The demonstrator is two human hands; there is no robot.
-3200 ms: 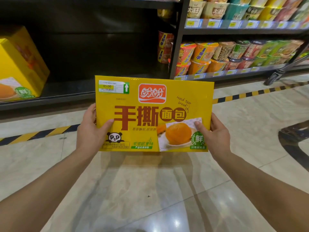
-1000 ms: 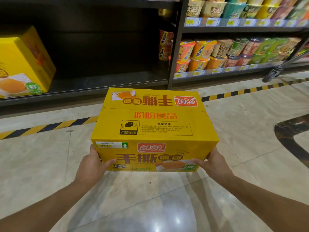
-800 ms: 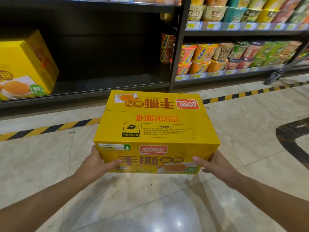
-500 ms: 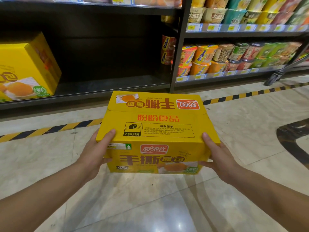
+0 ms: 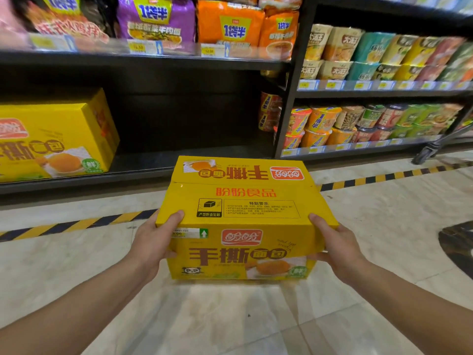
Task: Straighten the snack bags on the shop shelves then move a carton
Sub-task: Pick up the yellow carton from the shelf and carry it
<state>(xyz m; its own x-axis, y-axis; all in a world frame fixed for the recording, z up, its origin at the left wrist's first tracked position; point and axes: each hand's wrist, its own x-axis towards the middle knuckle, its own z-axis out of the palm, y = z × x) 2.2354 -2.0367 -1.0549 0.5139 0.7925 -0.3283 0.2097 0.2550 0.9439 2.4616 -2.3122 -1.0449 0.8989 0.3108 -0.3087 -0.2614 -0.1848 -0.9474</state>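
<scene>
Nearest me, low in the frame, are my two hands. My left hand (image 5: 153,242) wraps the near left corner of the carton (image 5: 243,201), thumb (image 5: 175,217) laid over the top edge; my right hand (image 5: 337,247) does the same at the near right corner. Both hands are closed on the carton, with nothing else in them. How far the fingers reach underneath I cannot tell, as the carton hides them.

What worries me: I hold only the near end, so I judge the far end could dip and the carton could slide out of my hands, more so if the load inside shifts.

The carton sits at centre frame, level, between the two hands and stretching away from them, all its bulk beyond my thumbs. It looks to be clear of the floor (image 5: 230,324), though the underside is hidden.

Further up, striped tape (image 5: 76,224) runs across, then comes the bottom shelf (image 5: 143,165), dark and open just beyond the carton. If I push the carton in there, I'd guess the shelf lip could snag its leading edge. A second carton (image 5: 51,139) stands on that shelf at the left edge, noodle cups (image 5: 358,124) fill the right, and bags (image 5: 204,24) line the top of the frame
</scene>
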